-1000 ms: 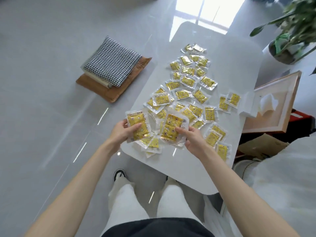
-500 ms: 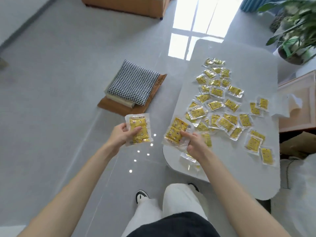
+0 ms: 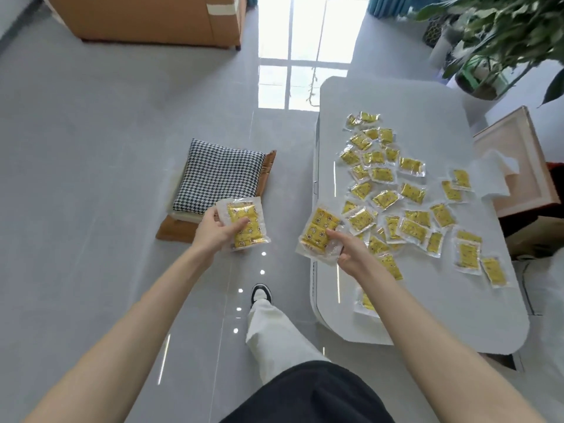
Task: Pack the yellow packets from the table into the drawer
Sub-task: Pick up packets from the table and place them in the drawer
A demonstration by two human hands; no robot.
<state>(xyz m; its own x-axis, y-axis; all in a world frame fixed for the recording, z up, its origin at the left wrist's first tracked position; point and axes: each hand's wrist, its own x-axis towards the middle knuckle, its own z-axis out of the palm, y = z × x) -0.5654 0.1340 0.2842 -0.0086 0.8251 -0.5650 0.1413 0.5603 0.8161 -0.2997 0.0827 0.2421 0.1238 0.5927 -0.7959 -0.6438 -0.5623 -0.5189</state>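
A flat yellow packet, crinkled clear film sealed round a printed yellow pad, sat in the left hand. The thumb pressed on its face and the fingers curled behind, and it showed against the near corner of the cushion. The right hand pinched a second packet by its lower corner, tilted, right at the near-left edge of the tabletop. There might have been more than one wrapper in that grip; glare on the film made it hard to count.

Beyond it, the loose packets lay scattered in a rough band across the tabletop. They were small glossy rectangles with transparent borders, many overlapping, and one lay near the front edge beside the right forearm. The tabletop itself was a smooth white slab with rounded corners.

Off its right side stood a shallow pale-wood tray with a crumpled white sheet draped over its rim. On the floor to the left, a houndstooth cushion in black-and-white weave rested on a tan mat. Polished grey floor tiles threw back the window light. A wooden cabinet stood at the far end and a leafy potted plant at the far right. Below were a white trouser leg and a black-and-white shoe.
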